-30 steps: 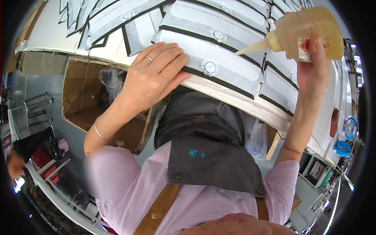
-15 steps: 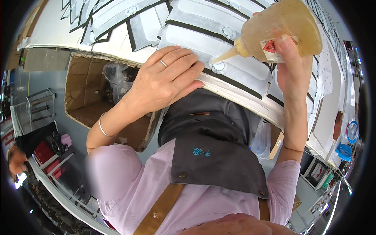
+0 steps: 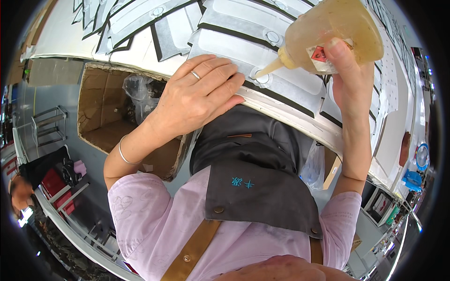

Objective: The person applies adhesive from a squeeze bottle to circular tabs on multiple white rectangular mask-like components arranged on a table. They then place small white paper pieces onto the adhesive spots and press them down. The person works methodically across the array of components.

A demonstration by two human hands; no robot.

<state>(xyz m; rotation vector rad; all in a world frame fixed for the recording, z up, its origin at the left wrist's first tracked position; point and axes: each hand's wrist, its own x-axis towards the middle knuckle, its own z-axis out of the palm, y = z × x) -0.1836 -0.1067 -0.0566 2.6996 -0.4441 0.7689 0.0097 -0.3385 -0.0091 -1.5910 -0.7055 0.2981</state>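
My right hand [image 3: 349,77] grips a yellowish translucent squeeze bottle [image 3: 349,28], tilted so its tapered nozzle points down to the left. The nozzle tip is at a small circular outline near the lower edge of a pale panel [image 3: 290,86] with black borders. Whether the tip touches the surface I cannot tell. My left hand [image 3: 199,89] lies over the left end of this panel at the table's near edge, its fingers stretched out side by side. It wears a ring, and part of the panel is hidden beneath it.
Rows of similar panels [image 3: 248,16] cover the white table [image 3: 56,44], overlapping at the left. Below its near edge stands an open cardboard box [image 3: 101,103] with clear plastic inside. A plastic bag [image 3: 313,166] hangs under the table at the right.
The bottle has shifted slightly left, and its nozzle tip has moved a little down and right along the circle outline. My left hand stays in place.
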